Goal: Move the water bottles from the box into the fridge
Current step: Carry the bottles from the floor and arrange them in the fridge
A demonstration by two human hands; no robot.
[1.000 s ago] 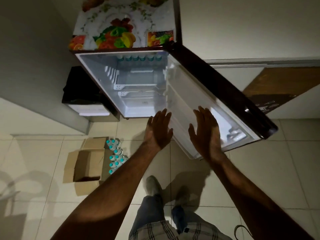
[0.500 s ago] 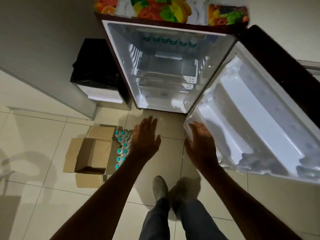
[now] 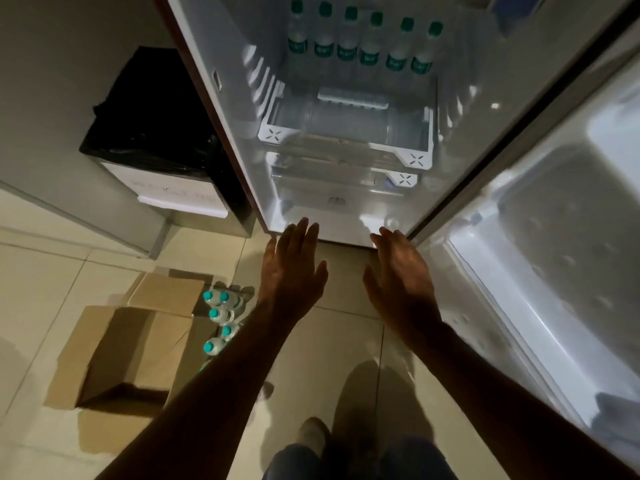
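The fridge (image 3: 346, 220) stands open in front of me, lit inside. Several water bottles with teal caps (image 3: 360, 46) stand in a row on its upper shelf. On the floor at the left an open cardboard box (image 3: 117, 355) lies on its side, with several teal-capped bottles (image 3: 220, 315) beside its opening, partly hidden by my left forearm. My left hand (image 3: 292, 268) and my right hand (image 3: 398, 271) are both held out flat, fingers apart and empty, just below the fridge's bottom edge.
The fridge door (image 3: 554, 254) hangs open at the right, its white inner shelves facing me. A bin with a black liner (image 3: 152, 133) stands left of the fridge against the wall. My feet (image 3: 311, 434) are on the tiled floor below.
The view has moved closer to the fridge and lower. Both hands have come down from the door's edge to the fridge's bottom edge, still empty.
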